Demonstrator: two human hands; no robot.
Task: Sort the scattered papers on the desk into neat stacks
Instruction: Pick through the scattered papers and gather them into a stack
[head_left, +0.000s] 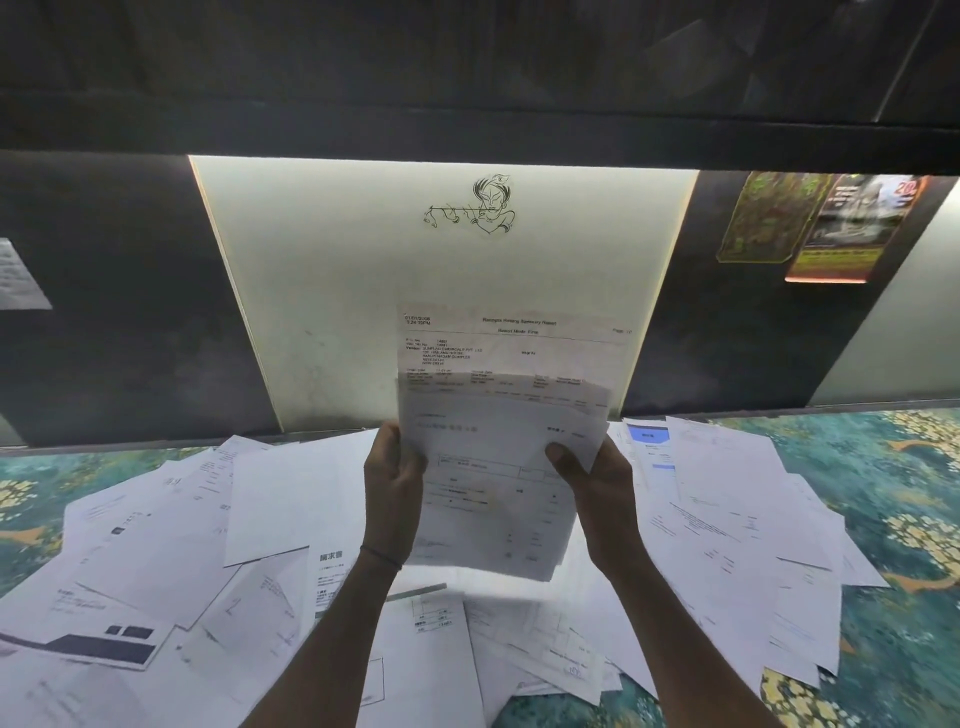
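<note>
Papers (171, 561) lay scattered across the desk (893, 499), overlapping at every angle from the far left edge round to the right, with the desk's green floral covering showing only at both sides and in a patch near me; a few sheets (498, 467) were lifted clear of that spread, held upright in front of me between my two hands. My left hand (392, 480) gripped the left edge of the held sheets, thumb on the front face and fingers behind; a thin dark band sat around that wrist; my right hand (597, 480) clasped the right edge in the same way, thumb pressed on the printed side. The front sheet sagged forward at its top, so the printed header of the sheet behind it rose above it; I could not tell how many sheets were in the bundle. Behind the desk stood a dark back wall with a pale lit panel (363, 270) in the middle, bearing a small line drawing (475, 205) of a flute player; two coloured cards (821, 223) hung on the dark part to the right, and a grey printed sheet (18, 278) showed at the far left.
</note>
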